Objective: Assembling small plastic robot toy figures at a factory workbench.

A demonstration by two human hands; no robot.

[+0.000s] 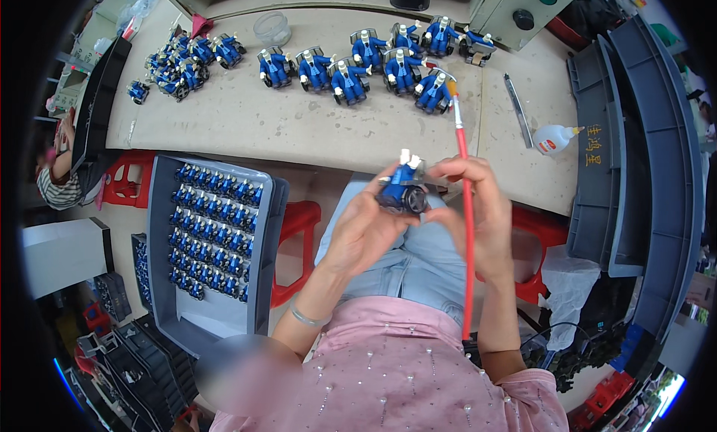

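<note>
Bright, fairly even light falls on my workbench point(224, 126); straight edges bow toward the black rim, bluish streaks glare near both lower corners, and blur smears part of my pink top point(388, 350).

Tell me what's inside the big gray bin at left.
Inside the gray bin, rows of blue figures sit on a pale sheet, bare toward the near end. Whatever lies beneath the sheet is covered.

Near the right edge of the table point(231, 111), a white bottle point(556, 135) carries a red-orange label point(548, 144) with pale lettering, too small to make out fully. Just beyond that same edge, large yellow characters point(594, 145), three of them, run in a column down the grey wall of a crate point(595, 197)
</note>
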